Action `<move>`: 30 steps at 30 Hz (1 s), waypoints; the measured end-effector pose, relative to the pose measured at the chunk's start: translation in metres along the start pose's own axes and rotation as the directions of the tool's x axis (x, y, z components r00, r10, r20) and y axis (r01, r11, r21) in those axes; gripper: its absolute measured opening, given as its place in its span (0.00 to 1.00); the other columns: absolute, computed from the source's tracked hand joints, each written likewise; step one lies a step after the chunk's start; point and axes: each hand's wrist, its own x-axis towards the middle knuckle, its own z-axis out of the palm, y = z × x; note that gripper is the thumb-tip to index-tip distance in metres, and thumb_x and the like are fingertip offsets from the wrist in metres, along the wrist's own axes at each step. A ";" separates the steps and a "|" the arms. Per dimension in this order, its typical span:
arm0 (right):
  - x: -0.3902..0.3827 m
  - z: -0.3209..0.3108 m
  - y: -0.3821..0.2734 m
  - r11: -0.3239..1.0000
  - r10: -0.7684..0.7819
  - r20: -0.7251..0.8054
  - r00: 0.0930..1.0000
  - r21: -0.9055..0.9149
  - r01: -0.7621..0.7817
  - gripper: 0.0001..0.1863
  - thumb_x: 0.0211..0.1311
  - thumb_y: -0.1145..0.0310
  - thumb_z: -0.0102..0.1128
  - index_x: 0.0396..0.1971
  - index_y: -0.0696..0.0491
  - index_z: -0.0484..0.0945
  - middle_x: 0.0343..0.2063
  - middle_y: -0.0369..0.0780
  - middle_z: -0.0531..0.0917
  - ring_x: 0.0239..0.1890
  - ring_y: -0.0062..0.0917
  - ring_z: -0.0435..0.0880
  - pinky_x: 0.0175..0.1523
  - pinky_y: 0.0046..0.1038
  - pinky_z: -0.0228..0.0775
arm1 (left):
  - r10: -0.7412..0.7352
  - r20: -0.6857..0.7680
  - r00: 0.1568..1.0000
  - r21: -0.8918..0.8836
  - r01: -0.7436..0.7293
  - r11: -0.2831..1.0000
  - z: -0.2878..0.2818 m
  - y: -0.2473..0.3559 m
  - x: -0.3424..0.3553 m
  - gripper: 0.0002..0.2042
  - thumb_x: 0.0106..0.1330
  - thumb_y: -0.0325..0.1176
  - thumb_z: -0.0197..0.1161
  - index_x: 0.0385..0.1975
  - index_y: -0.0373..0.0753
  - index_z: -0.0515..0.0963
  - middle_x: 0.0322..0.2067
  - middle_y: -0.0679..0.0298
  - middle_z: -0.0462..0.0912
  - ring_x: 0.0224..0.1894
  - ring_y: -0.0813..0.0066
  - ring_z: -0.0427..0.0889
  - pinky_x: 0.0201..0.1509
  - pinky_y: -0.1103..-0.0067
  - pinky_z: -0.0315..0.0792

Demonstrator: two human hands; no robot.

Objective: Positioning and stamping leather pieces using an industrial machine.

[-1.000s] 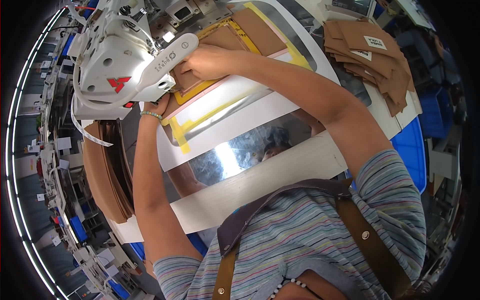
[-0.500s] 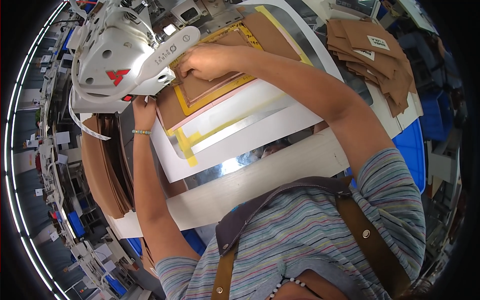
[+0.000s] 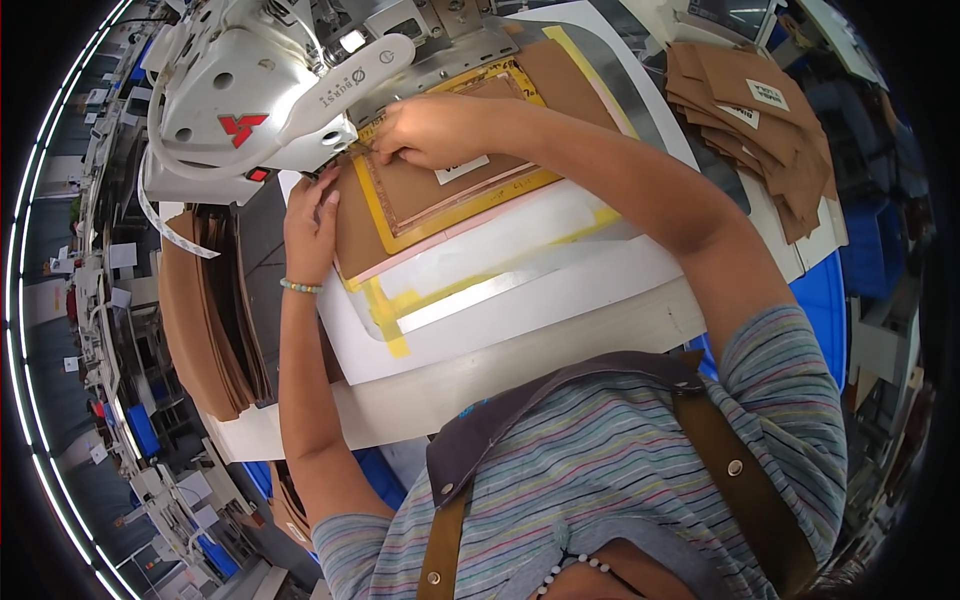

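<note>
My left hand (image 3: pixel 310 225) rests at the left edge of the brown panel (image 3: pixel 355 225), just below the white sewing machine head (image 3: pixel 235 90), fingers extended and somewhat apart. My right hand (image 3: pixel 420 130) is on the panel inside a yellow frame (image 3: pixel 400 240), near the machine's needle area, with fingers curled and their tips partly hidden. A white label (image 3: pixel 460 172) shows beside it, within the frame. The panel lies on a white sheet (image 3: pixel 520 290) with pale pink strips and yellow tape (image 3: pixel 390 315).
Brown panels (image 3: pixel 745 120) with white labels are piled at the right. More brown pieces (image 3: pixel 195 310) stand at the left. A blue bin (image 3: pixel 820 310) is below the table's right side. The machine's metal bed (image 3: pixel 450 55) spans the back. Rows of workstations line the far left.
The sheet, frame and panel have shifted somewhat down and right. My left hand dropped, then rose toward the machine with fingers more extended. The label under my right hand has come into view.
</note>
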 end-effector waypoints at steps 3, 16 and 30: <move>-0.020 -0.019 -0.012 0.996 -0.024 0.088 0.996 -0.086 0.031 0.13 0.70 0.70 0.60 0.50 0.51 0.88 0.49 0.39 0.88 0.58 0.35 0.82 0.65 0.37 0.75 | 0.096 0.052 0.994 0.089 -0.100 0.991 0.001 0.010 -0.007 0.17 0.78 0.30 0.58 0.63 0.38 0.80 0.66 0.55 0.81 0.69 0.56 0.77 0.74 0.68 0.68; -0.134 -0.022 0.010 0.749 0.024 -0.225 0.974 -0.641 -0.167 0.16 0.65 0.72 0.62 0.52 0.54 0.82 0.57 0.39 0.86 0.61 0.32 0.82 0.64 0.34 0.77 | 0.231 0.244 0.942 0.121 -0.266 0.956 0.015 0.084 0.000 0.21 0.72 0.25 0.63 0.65 0.39 0.79 0.69 0.58 0.78 0.74 0.53 0.71 0.76 0.62 0.66; -0.122 -0.029 0.006 0.854 0.178 -0.212 0.961 -0.451 -0.258 0.16 0.64 0.74 0.64 0.52 0.55 0.83 0.53 0.41 0.85 0.57 0.35 0.82 0.61 0.35 0.78 | 0.281 0.252 0.926 0.126 -0.319 0.939 0.032 0.080 0.004 0.21 0.73 0.33 0.66 0.65 0.39 0.78 0.71 0.57 0.75 0.73 0.50 0.72 0.75 0.61 0.68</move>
